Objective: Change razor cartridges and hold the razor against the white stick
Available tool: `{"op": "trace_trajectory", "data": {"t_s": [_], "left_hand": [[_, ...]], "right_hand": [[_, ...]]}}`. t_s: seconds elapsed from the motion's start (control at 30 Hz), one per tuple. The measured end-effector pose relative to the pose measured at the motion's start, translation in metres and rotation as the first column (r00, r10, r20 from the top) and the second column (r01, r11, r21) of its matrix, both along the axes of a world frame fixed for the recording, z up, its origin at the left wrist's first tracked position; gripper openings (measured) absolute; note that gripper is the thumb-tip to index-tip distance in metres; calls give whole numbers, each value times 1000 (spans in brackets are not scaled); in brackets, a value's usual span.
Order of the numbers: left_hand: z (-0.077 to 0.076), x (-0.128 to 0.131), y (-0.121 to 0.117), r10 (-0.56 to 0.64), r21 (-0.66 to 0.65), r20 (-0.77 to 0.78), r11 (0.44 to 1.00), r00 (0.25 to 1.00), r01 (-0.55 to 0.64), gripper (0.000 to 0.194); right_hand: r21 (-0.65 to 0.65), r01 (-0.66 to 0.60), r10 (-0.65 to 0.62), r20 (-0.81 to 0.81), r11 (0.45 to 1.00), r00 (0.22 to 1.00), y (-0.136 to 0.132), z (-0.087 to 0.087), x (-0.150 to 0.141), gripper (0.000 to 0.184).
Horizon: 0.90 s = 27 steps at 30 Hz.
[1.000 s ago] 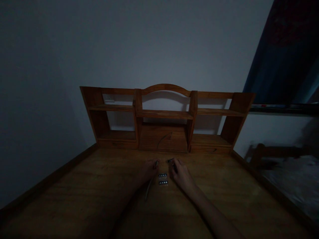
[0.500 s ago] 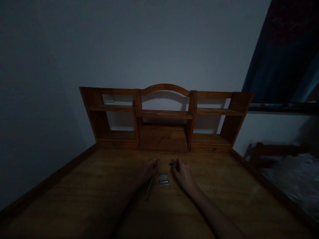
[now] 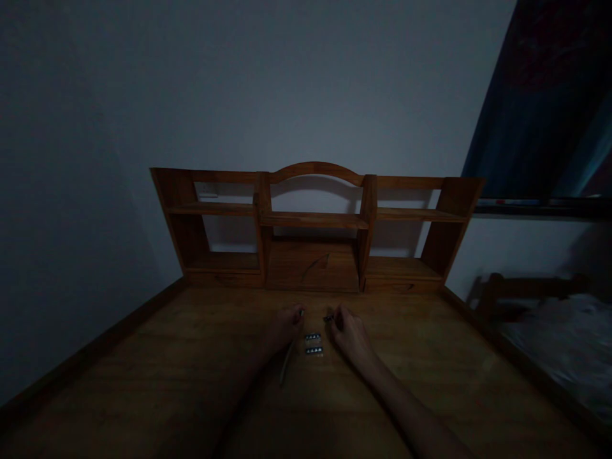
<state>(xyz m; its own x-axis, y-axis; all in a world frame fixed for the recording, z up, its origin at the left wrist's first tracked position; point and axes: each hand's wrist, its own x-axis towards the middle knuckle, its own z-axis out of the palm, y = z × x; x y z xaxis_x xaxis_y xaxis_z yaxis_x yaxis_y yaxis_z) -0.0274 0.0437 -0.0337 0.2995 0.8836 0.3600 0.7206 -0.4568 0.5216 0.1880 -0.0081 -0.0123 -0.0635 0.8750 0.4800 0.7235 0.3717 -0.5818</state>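
L hand (image 3: 288, 323) grips cord (image 3: 285, 364), long axis pointing near-L; R hand (image 3: 348, 328) pinches dark pc (image 3: 327, 318).

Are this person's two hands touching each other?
Apart: the head view shows a gap of wooden desktop between the left hand and the right hand.

Grey cord (image 3: 286, 364), 2 dark strips (image 3: 314, 350) with white marks, brown grained desk (image 3: 430, 357)
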Motion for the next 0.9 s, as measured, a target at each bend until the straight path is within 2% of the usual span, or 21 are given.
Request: {"op": "trace_trajectory", "data": {"t_s": [0.33,0.53,0.9], "left_hand": [[10,1,-7,-10,1,-13,1000,1000,10,25],[9,1,-7,-5,17,-13,1000,1000,6,26],[9,2,-4,-5,-31,-6,999,1000,4,27]], "right_hand": [[-4,-19,19,-12,1000,1000,-2,2,-3,4],[-6,-37,37,-16,999,999,-4,2,-3,4],[-25,-37,36,-14,999,999,-5,5,-3,3]]}}
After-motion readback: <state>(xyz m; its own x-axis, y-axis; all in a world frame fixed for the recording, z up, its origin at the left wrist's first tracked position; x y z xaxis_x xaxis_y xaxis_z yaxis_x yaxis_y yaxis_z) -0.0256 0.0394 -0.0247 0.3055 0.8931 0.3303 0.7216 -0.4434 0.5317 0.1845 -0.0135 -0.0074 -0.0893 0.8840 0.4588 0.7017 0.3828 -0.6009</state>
